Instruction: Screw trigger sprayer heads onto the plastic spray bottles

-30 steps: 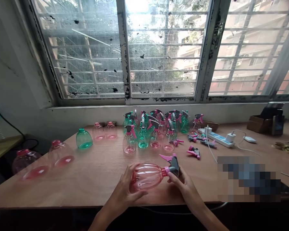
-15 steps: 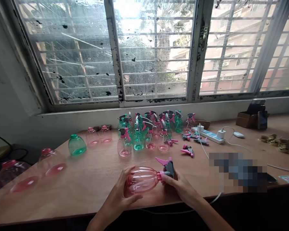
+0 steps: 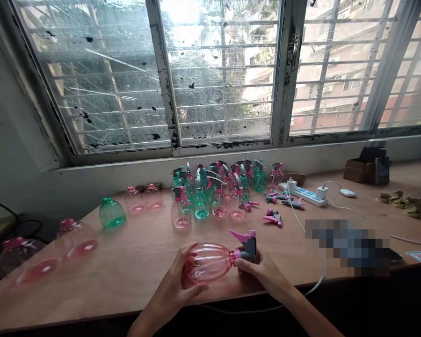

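Note:
A clear pink spray bottle (image 3: 210, 263) lies sideways above the table's front edge, its neck to the right. My left hand (image 3: 180, 276) is wrapped round its base end, thumb below and fingers behind. On the neck sits a dark grey spray head (image 3: 247, 248) with a pink trigger pointing up and left. My right hand (image 3: 263, 272) grips the pink collar of that spray head between thumb and fingers; some of these fingers are hidden behind it.
Several pink and green spray bottles (image 3: 201, 201) with heads stand beneath the window. Headless bottles (image 3: 112, 214) stand at left. Loose spray heads (image 3: 273, 217) lie right of centre, near a white power strip (image 3: 307, 194) with cables. A cardboard box (image 3: 360, 171) is at back right.
The spray head has shifted slightly right and turned a little on the bottle neck, with my right hand on its collar. My left hand keeps its hold.

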### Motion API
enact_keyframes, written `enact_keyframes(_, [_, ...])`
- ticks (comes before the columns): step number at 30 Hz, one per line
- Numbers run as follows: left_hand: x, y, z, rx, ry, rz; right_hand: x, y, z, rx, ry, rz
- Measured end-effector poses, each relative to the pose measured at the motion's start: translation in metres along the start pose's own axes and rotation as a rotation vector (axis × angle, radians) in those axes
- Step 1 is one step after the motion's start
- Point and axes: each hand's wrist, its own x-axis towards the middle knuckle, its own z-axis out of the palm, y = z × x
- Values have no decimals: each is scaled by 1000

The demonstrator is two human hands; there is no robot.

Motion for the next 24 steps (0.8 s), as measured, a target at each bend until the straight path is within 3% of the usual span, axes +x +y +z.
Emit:
enact_keyframes(4, [0, -1, 1, -10, 4, -14, -1, -2, 1, -41, 40, -36])
enact_keyframes(12, [0, -4, 1, -6, 27, 3, -2, 2, -1, -72, -6, -16])
enact_keyframes(16, [-1, -2, 1, 3, 44, 13, 1, 7, -1, -94, 45, -21])
enact_keyframes(24, [-4, -6, 1, -16, 21, 28, -2, -1, 3, -105, 31, -56])
